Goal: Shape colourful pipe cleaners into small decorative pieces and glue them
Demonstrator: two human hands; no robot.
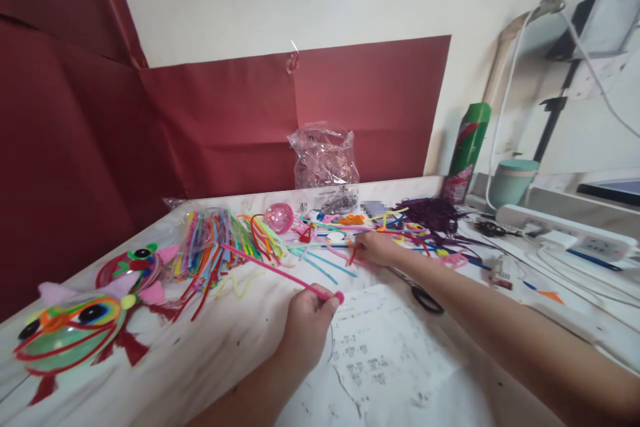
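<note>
A long pink pipe cleaner (280,273) is pinched between the thumb and fingers of my left hand (306,323). Its near end is coiled into a small knob, and the rest slants up to the left. My right hand (375,249) reaches forward into the scattered craft pieces, fingers bent down and together. Something red shows at its fingertips, too small to make out. Below the right wrist lie scissors with black handles (427,300). Blue pipe cleaner pieces (320,265) lie between the hands. A sheet of paper with writing (375,347) is under and beside my left hand.
At left stand two decorated animal-face pieces (75,333). Behind them lies a bundle of colourful pipe cleaners (215,240), near a pink clear bowl (279,217). Purple fringe (433,217), a green spray can (469,150), a cup (513,183) and a power strip (570,233) line the right.
</note>
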